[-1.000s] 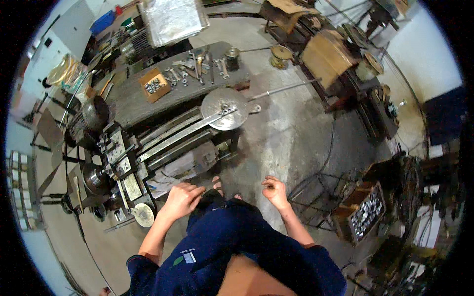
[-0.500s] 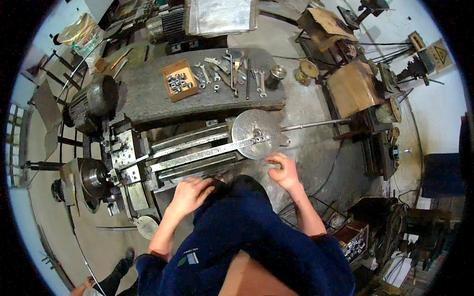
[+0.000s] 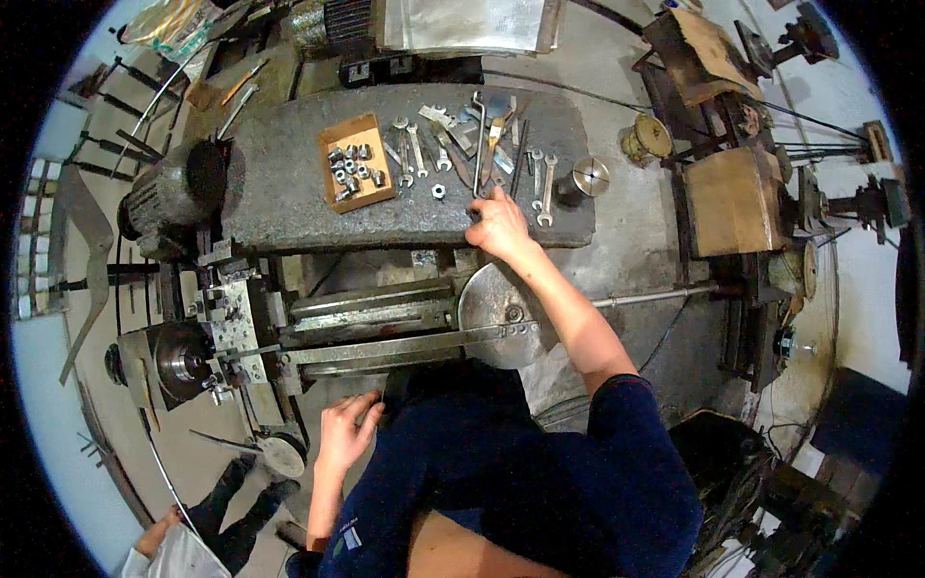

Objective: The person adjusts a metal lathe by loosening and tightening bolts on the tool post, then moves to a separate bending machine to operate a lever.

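Note:
My right hand (image 3: pixel 503 229) reaches forward to the near edge of the dark bench (image 3: pixel 279 183). Its curled fingers close on the lower end of a long cranked ring wrench (image 3: pixel 480 144), which lies among other tools. My left hand (image 3: pixel 349 429) hangs beside my left thigh, fingers loosely bent and thumb apart, with nothing visible in it. Left of the ring wrench are open-ended wrenches (image 3: pixel 416 149) and a single nut (image 3: pixel 438 192). A cardboard box (image 3: pixel 358 200) holds several shiny metal fittings. Two more wrenches (image 3: pixel 547 193) lie to the right of my right hand.
Between me and the bench runs a machine with metal rails (image 3: pixel 376 313), a round plate (image 3: pixel 482 299) and a chuck (image 3: pixel 183 358). A metal cup (image 3: pixel 590 177) stands at the bench's right end. Another person (image 3: pixel 183 544) is at the lower left; a spool (image 3: pixel 646 140) sits at the right.
My right hand has moved forward from beside the round plate to the tools on the bench. My left hand has drawn back and down beside my thigh. The view has shifted slightly.

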Action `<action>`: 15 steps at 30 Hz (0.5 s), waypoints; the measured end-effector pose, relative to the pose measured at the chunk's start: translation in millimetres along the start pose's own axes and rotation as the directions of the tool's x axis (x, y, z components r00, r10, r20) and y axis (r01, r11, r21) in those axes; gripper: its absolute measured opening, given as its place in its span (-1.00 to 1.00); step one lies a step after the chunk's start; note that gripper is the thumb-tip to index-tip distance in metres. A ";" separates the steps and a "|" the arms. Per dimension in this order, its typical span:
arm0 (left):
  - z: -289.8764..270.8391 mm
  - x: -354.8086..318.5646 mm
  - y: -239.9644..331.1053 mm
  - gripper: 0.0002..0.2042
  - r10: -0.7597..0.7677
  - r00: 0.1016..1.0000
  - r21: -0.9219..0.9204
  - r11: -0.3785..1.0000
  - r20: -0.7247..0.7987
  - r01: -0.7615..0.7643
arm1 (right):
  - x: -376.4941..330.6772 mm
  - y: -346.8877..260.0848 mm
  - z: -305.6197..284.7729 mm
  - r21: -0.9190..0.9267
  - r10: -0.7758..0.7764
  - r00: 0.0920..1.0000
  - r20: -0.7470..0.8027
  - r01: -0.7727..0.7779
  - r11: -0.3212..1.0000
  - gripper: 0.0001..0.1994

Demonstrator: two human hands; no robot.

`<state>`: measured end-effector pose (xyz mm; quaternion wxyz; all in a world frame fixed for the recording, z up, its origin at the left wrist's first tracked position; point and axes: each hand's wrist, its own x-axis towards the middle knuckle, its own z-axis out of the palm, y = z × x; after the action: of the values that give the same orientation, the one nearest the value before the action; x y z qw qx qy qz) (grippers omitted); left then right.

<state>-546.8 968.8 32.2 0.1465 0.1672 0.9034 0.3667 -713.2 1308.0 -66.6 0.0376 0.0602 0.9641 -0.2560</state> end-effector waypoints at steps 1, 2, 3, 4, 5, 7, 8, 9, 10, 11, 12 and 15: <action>1.3 4.6 2.4 -0.84 -0.018 1.000 0.006 1.000 0.005 0.018 | 4.6 3.7 4.1 -0.002 -0.004 1.000 0.021 0.004 1.000 -0.59; 2.1 9.1 4.9 -0.83 -0.034 0.999 0.012 0.999 0.012 0.034 | 8.3 8.4 8.1 -0.005 -0.006 0.999 0.041 0.006 1.000 -0.61; 2.0 15.2 8.7 -0.83 -0.079 0.996 0.020 0.997 0.032 0.079 | 13.7 12.8 8.5 -0.011 -0.012 0.999 0.052 0.012 1.000 -0.63; 1.1 20.9 13.0 -0.82 -0.123 0.991 0.028 0.992 0.053 0.122 | 17.3 17.2 9.1 0.020 -0.013 0.998 0.060 0.012 1.000 -0.66; 1.3 26.3 15.9 -0.82 -0.166 0.983 0.038 0.986 0.074 0.163 | 19.2 21.7 9.9 0.052 -0.014 0.998 0.068 0.010 0.999 -0.69; 2.5 36.9 17.9 -0.81 -0.153 0.987 0.060 0.987 0.056 0.150 | 24.0 28.9 6.4 0.111 0.001 0.997 0.076 -0.009 0.994 -0.73; 3.1 41.5 18.6 -0.80 -0.146 0.988 0.071 0.987 0.049 0.142 | 26.3 32.3 4.1 0.139 0.018 0.997 0.076 -0.028 0.990 -0.74; 4.9 45.5 19.3 -0.80 -0.140 0.990 0.073 0.988 0.035 0.137 | 28.6 33.7 -0.3 0.165 0.032 0.996 0.078 -0.045 0.985 -0.75; 6.8 48.8 19.9 -0.80 -0.133 0.991 0.076 0.988 0.023 0.131 | 29.5 36.0 -7.3 0.287 -0.004 0.999 0.033 -0.006 0.958 -0.78; 8.3 51.8 20.9 -0.79 -0.127 0.992 0.078 0.989 0.010 0.126 | 30.2 36.8 -15.0 0.413 0.028 0.995 0.093 -0.064 0.908 -0.78; 9.1 56.7 22.9 -0.79 -0.144 0.989 0.085 0.986 0.032 0.141 | 29.6 37.7 -25.3 0.527 0.059 0.987 0.152 -0.132 0.840 -0.78; 9.0 70.4 29.7 -0.79 -0.187 0.978 0.106 0.978 0.093 0.177 | 32.0 62.3 -5.7 0.740 0.058 0.989 0.136 -0.140 0.658 -0.80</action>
<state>-601.0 1023.2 37.1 0.2175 0.1092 0.9230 0.2982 -736.7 1367.6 -95.5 0.0716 0.1100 0.7664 -0.6288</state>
